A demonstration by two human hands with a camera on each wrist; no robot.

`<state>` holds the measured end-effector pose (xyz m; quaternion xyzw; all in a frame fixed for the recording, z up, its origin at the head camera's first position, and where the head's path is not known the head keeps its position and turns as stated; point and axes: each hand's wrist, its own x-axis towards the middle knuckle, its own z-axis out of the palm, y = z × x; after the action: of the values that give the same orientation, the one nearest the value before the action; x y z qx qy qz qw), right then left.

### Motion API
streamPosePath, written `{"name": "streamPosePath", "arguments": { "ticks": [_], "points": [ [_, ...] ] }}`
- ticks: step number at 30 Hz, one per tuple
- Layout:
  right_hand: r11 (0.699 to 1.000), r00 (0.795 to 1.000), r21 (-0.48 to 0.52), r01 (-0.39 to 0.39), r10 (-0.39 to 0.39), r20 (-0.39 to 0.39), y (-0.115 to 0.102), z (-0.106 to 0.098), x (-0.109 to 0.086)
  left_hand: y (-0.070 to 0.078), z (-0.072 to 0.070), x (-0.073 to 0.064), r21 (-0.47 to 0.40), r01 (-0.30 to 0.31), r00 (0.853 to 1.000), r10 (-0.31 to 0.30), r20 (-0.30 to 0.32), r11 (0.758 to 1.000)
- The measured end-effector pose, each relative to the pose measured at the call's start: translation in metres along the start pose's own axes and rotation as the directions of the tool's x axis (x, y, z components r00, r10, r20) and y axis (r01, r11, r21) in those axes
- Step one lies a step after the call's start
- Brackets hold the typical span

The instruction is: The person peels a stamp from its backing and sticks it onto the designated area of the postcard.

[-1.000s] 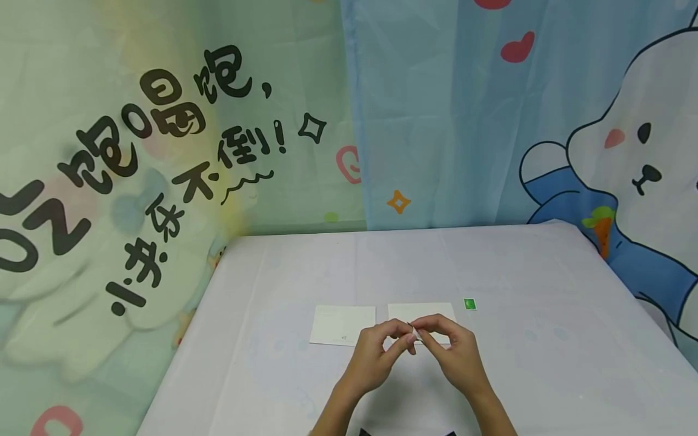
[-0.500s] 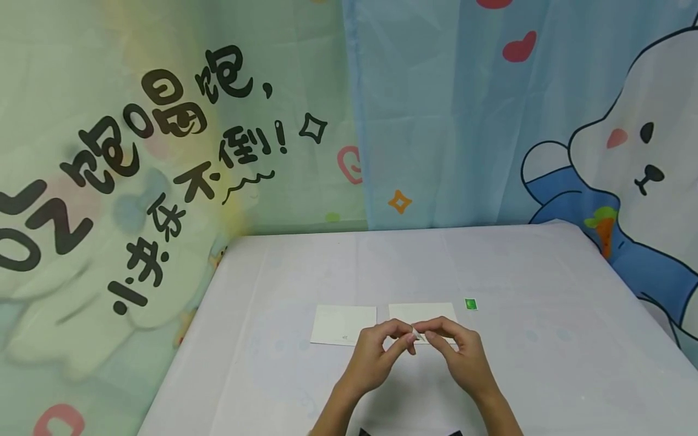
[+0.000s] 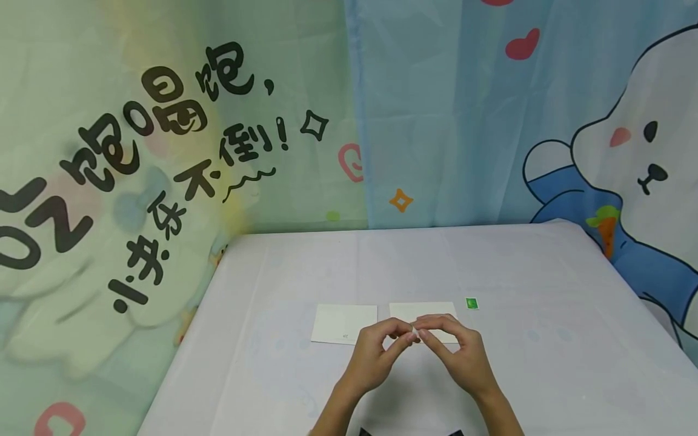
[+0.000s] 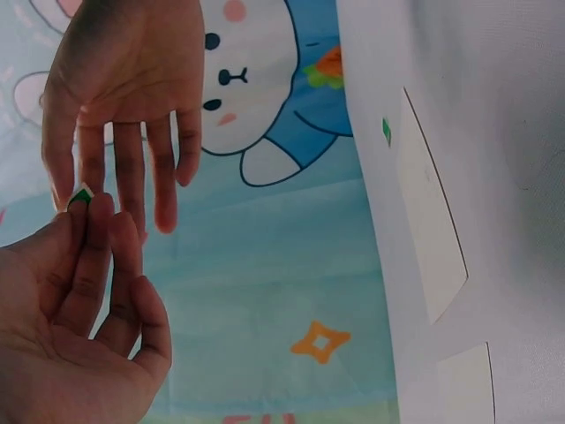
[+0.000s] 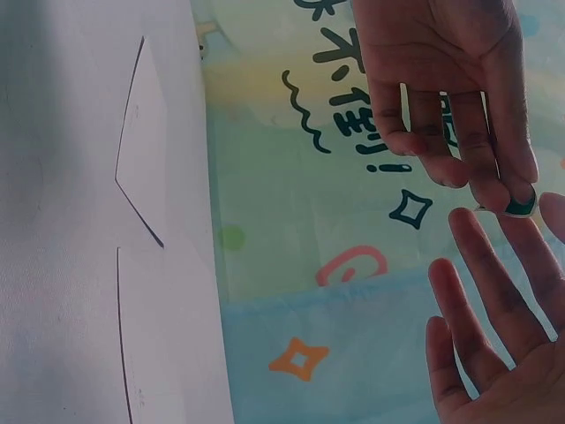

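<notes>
My left hand [image 3: 376,351] pinches a small green sticker [image 4: 81,195] with a white edge between thumb and index finger; its other fingers are loosely bent. Opposite it, my right hand [image 3: 455,354] brings its index finger and thumb to the sticker's edge. In the right wrist view, the right thumb stands slightly apart from the green sticker [image 5: 521,207], and the remaining right fingers extend loosely. Both hands are raised above the table, in front of a white card [image 3: 422,311] partly hidden by the right fingers in the head view.
A second white card [image 3: 343,324] with a tiny printed mark lies to the left on the white-covered table [image 3: 294,266]. Another green square with a white border [image 3: 471,303] lies right of the cards. Printed curtains [image 3: 425,121] hang behind the table.
The right thumb and index finger have shifted slightly at the sticker, and the white bit visible between the hands earlier is now mostly hidden. The left hand keeps its pinch in place.
</notes>
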<state>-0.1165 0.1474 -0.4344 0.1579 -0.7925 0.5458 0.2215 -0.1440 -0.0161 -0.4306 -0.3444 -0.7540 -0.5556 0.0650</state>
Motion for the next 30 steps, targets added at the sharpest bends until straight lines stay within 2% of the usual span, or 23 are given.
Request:
{"name": "streamPosePath", "arguments": {
  "ticks": [2,5,14,16,23,30],
  "points": [
    [1.000,1.000,-0.003,-0.001,0.001,0.010,-0.004,-0.001,0.001,0.007,-0.003,0.001,0.000,0.006,1.000,-0.006,0.009,1.000],
    [1.000,1.000,-0.011,0.007,-0.007,0.009,-0.004,0.000,0.002,0.010,-0.004,0.001,0.009,0.025,1.000,-0.025,0.015,1.000],
    [0.997,0.996,-0.077,0.004,-0.011,-0.094,0.031,0.006,-0.004,0.007,-0.003,0.000,0.016,0.021,1.000,-0.022,0.007,1.000],
    [0.996,0.993,-0.088,0.007,-0.017,-0.116,0.028,0.007,-0.003,0.007,-0.003,-0.001,0.018,0.022,1.000,-0.022,0.009,1.000],
    [0.995,0.986,-0.099,0.010,-0.026,-0.163,-0.003,0.005,0.002,0.007,-0.004,-0.002,0.016,0.047,0.999,-0.048,0.025,0.999],
    [0.994,0.983,-0.102,-0.029,0.009,-0.185,-0.008,0.005,0.003,0.007,-0.004,-0.003,0.016,0.059,0.998,-0.059,0.018,0.998]
  ]
}}
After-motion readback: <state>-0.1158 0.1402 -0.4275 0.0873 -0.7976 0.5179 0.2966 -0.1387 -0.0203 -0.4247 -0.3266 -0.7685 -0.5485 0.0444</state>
